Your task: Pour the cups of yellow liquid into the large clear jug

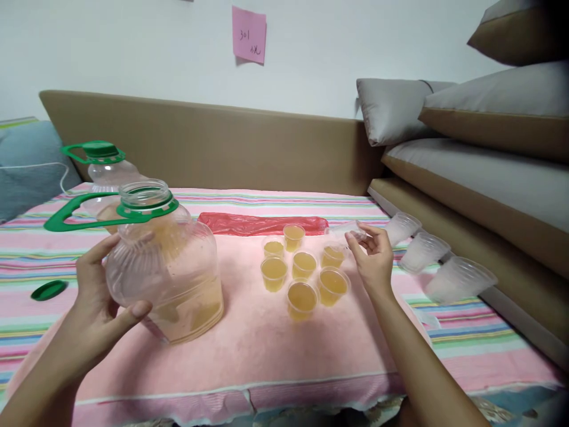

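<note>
My left hand (100,308) is wrapped round the left side of a large clear jug (178,267), uncapped and tilted slightly, with a green handle and some yellowish liquid low inside. Between the thumb and fingers of my right hand (371,252) is a clear plastic piece (342,231), perhaps a lid or cup; its shape is hard to make out. Just left of that hand, several small clear cups of yellow liquid (304,265) stand grouped on the pink cloth (267,356).
A second jug with a green cap (103,151) stands behind the first. A green cap (48,290) lies at left. Red plastic (249,224) lies behind the cups. Stacked clear cups (460,279) lie at right, beside cushions (484,172).
</note>
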Action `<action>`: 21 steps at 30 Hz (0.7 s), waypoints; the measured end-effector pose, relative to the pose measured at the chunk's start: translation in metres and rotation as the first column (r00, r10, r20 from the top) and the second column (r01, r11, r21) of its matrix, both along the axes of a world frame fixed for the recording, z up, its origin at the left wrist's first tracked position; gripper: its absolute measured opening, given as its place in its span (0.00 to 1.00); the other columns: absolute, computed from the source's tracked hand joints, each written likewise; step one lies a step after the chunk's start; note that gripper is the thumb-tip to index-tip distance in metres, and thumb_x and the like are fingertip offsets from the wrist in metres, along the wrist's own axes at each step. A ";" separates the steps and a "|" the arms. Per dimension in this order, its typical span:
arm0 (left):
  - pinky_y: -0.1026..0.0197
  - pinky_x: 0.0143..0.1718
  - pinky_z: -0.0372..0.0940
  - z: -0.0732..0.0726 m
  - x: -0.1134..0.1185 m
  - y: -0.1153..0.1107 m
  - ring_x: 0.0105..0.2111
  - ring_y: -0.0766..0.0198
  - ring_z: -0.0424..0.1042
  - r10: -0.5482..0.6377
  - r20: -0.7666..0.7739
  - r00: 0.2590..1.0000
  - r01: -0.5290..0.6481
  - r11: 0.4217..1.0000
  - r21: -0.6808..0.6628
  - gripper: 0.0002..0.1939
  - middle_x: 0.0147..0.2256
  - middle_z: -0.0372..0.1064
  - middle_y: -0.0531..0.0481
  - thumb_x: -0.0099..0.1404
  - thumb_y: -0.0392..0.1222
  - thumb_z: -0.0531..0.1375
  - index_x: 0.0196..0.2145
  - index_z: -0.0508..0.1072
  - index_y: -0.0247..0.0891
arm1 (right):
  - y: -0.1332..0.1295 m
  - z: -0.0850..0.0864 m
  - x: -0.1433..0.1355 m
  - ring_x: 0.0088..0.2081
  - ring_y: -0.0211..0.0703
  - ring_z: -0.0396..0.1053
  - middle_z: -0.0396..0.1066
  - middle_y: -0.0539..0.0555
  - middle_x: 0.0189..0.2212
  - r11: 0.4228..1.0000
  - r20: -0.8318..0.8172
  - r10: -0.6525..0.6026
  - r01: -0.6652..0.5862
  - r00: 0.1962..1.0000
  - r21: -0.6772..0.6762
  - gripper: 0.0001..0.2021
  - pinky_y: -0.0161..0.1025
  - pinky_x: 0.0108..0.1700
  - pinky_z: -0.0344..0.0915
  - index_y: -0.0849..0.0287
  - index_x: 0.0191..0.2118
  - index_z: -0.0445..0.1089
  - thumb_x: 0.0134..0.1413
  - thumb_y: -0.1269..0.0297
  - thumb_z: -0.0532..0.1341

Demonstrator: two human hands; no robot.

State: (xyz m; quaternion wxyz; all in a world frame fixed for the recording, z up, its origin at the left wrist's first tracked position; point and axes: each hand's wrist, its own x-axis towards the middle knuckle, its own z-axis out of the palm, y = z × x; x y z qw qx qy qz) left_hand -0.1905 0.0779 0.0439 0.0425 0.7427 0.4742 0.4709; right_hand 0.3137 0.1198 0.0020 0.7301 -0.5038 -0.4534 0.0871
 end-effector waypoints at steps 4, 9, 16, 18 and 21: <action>0.10 0.61 0.60 0.001 0.004 -0.001 0.71 0.22 0.58 0.011 -0.012 1.000 -0.011 1.000 -0.022 0.52 0.73 0.50 0.32 0.64 0.68 0.67 0.76 0.48 0.52 | 0.000 -0.002 0.001 0.47 0.46 0.79 0.77 0.57 0.55 0.999 -0.017 0.003 -0.002 1.000 0.033 0.31 0.48 0.54 0.73 0.49 0.56 0.66 0.50 0.53 0.78; 0.10 0.63 0.58 0.002 0.007 -0.002 0.72 0.23 0.57 0.019 0.012 1.000 -0.018 0.998 -0.053 0.54 0.72 0.50 0.32 0.63 0.69 0.68 0.76 0.47 0.50 | -0.001 -0.005 0.003 0.46 0.46 0.80 0.77 0.57 0.55 1.000 0.001 0.006 -0.006 1.000 0.014 0.33 0.50 0.55 0.73 0.48 0.57 0.64 0.50 0.53 0.78; 0.13 0.59 0.64 0.003 0.008 -0.003 0.69 0.25 0.61 0.015 0.003 1.000 -0.015 1.000 -0.013 0.54 0.71 0.53 0.33 0.63 0.70 0.67 0.76 0.49 0.51 | -0.002 -0.004 0.002 0.48 0.49 0.80 0.79 0.57 0.53 1.000 0.037 0.010 -0.010 0.999 -0.003 0.28 0.54 0.57 0.74 0.50 0.54 0.70 0.51 0.51 0.77; 0.12 0.60 0.64 0.003 0.008 -0.002 0.68 0.26 0.62 0.021 0.005 1.000 -0.021 1.000 -0.010 0.54 0.70 0.53 0.33 0.63 0.72 0.66 0.76 0.49 0.50 | -0.002 -0.003 0.001 0.48 0.49 0.80 0.79 0.57 0.54 1.000 0.027 0.017 -0.017 0.999 0.005 0.30 0.53 0.58 0.74 0.50 0.56 0.70 0.51 0.51 0.77; 0.11 0.60 0.62 0.003 0.009 -0.001 0.67 0.26 0.62 0.013 0.004 1.000 -0.013 1.000 0.003 0.53 0.69 0.54 0.33 0.64 0.73 0.65 0.76 0.50 0.51 | -0.002 -0.002 0.000 0.48 0.48 0.80 0.79 0.58 0.53 1.000 0.036 0.017 -0.017 0.999 0.001 0.26 0.52 0.57 0.74 0.51 0.53 0.72 0.52 0.50 0.77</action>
